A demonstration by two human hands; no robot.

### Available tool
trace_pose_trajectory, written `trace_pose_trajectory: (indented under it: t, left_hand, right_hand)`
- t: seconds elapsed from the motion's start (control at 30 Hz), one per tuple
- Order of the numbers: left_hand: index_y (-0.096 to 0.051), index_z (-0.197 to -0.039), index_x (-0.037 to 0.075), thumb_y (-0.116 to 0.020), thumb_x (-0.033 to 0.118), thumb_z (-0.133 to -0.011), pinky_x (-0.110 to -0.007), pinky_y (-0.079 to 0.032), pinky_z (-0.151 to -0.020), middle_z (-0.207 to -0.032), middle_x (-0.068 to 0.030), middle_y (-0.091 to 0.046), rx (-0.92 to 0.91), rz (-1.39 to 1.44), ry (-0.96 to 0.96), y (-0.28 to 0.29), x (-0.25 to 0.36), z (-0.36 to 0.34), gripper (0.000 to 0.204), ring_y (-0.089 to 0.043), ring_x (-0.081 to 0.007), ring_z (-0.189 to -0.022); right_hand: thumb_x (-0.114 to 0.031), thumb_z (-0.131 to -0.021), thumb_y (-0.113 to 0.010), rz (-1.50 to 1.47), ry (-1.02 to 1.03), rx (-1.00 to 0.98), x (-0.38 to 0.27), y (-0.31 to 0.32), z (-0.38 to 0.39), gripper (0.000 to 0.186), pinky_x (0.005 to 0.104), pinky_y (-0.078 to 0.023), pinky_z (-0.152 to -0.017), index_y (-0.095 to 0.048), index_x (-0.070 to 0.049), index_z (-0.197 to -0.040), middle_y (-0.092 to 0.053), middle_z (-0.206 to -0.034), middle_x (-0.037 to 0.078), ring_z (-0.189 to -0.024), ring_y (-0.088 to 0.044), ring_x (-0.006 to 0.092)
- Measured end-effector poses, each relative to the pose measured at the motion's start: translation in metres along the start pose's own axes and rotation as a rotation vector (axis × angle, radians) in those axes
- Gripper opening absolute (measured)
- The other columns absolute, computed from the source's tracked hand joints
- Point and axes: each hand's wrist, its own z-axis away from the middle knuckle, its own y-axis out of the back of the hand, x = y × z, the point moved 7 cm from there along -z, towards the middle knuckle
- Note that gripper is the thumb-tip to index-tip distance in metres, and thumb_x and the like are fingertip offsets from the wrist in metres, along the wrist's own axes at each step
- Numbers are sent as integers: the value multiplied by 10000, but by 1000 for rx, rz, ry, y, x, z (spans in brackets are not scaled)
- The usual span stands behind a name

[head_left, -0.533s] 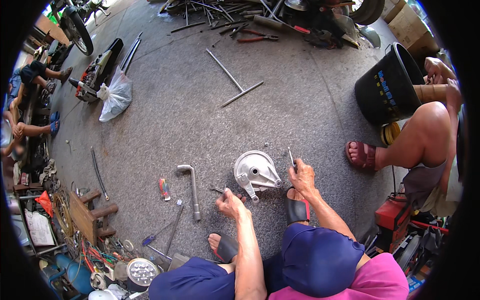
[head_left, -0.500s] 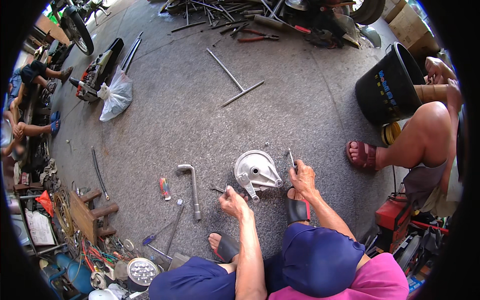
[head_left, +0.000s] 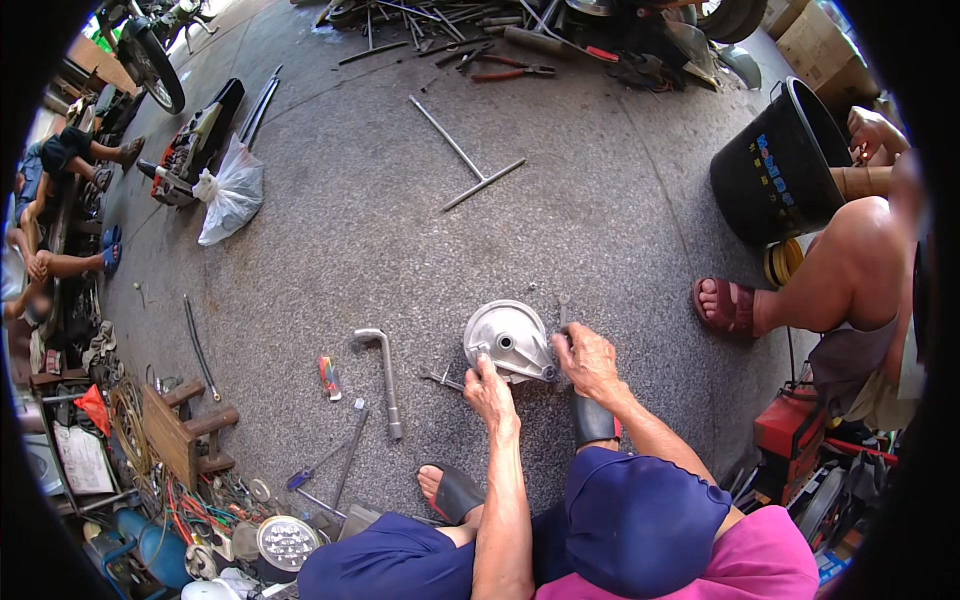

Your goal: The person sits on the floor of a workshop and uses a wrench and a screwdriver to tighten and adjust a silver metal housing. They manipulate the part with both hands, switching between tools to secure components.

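A round silver metal hub plate (head_left: 505,335) lies on the grey speckled floor in front of me. My left hand (head_left: 490,390) grips its lower arm on the near side. At the plate's right edge my right hand (head_left: 588,362) holds a thin metal tool (head_left: 565,310) that sticks up from the fist. A small spanner (head_left: 438,378) lies just left of my left hand. An L-shaped socket wrench (head_left: 385,375) rests further left. My sandalled feet (head_left: 452,492) are below the hands.
A long T-handle wrench (head_left: 465,157) lies farther out. A black bucket (head_left: 775,170) stands at right beside a seated person's leg (head_left: 820,285). A white plastic bag (head_left: 232,190) and engine part sit at left. Tools and a wooden stool (head_left: 180,430) crowd the lower left.
My left hand has moved right and up onto the hub plate's arm. My right hand has shifted left to the plate's edge with the thin tool.
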Motion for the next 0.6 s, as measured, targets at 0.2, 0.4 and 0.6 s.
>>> trace_pose_trajectory:
  t: [0.2, 0.4, 0.6]
  left_hand:
    - [-599, -753, -80, -597, 364, -917, -453, -440, -593, -636, -188, -595, 86, -249, -285, 17, 16, -14, 473, -553, -279, -579]
    - [-594, -733, -54, -617, 298, -917, -339, -375, -477, -610, -55, -541, 120, -5, -51, 8, 12, 0, 398, -473, -132, -539]
    - [-599, -795, -76, -599, 372, -932, -486, -430, -636, -712, -251, -614, 176, -187, -208, 6, 2, 0, 469, -578, -351, -649]
  right_hand:
    - [-516, -930, -557, -175, -167, -523, -8, -57, 25, 581, 494, -494, -824, -532, 63, -959, -652, -940, 312, -936, -650, 448]
    - [-421, -959, -592, -509, -224, -414, -7, -50, 32, 458, 374, -495, -459, -479, 14, -870, -637, -648, 176, -494, -641, 230]
    - [-405, -964, -589, -441, -184, -378, 10, -63, 31, 416, 327, -459, -432, -477, -16, -872, -638, -651, 104, -474, -613, 173]
